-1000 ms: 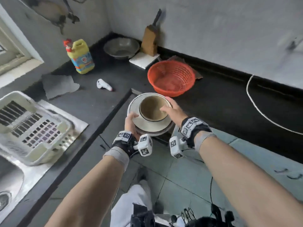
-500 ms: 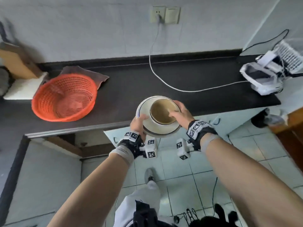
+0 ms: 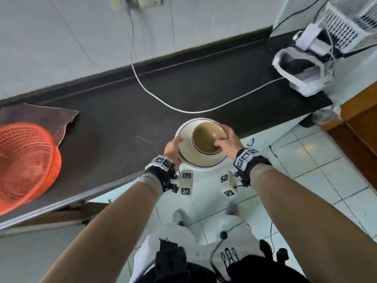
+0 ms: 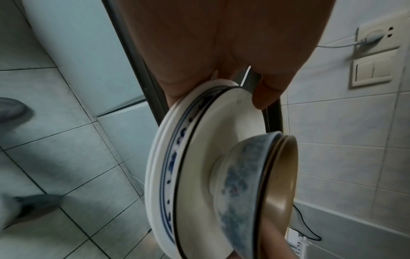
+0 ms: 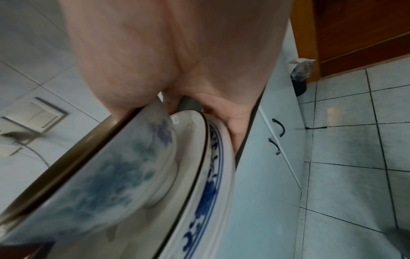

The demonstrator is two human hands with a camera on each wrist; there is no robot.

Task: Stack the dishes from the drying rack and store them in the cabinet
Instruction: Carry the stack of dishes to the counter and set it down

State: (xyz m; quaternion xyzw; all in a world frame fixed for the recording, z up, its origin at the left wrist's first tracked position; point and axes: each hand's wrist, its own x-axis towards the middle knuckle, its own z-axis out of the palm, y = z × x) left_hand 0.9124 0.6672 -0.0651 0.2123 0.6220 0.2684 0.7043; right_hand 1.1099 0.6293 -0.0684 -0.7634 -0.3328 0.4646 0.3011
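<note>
I carry a stack of dishes in both hands in front of the dark counter [image 3: 114, 127]. White plates with blue rims [image 3: 187, 148] [image 4: 177, 171] [image 5: 213, 189] lie at the bottom. Nested bowls [image 3: 208, 139] [image 4: 248, 177] [image 5: 106, 168], blue-patterned outside and brown inside, stand on them. My left hand [image 3: 173, 149] [image 4: 264, 98] grips the plates' left rim, thumb on top. My right hand [image 3: 226, 141] [image 5: 235, 126] holds the right side, thumb on the bowl's rim and fingers under the plates. Pale cabinet doors with dark handles [image 5: 279, 129] are below the counter on the right.
An orange mesh basket [image 3: 26, 166] sits on a brown cloth [image 3: 51, 117] at the counter's left. A white cable [image 3: 163, 99] runs across the counter to a white device [image 3: 302, 72] at the right end. A wooden door frame [image 3: 357, 127] stands right. My legs [image 3: 183, 242] are over the tiled floor.
I have turned right along the counter with the stack held in both hands; the sink, drying rack and soap bottle have left the view, and the basket has slid to the far left.
</note>
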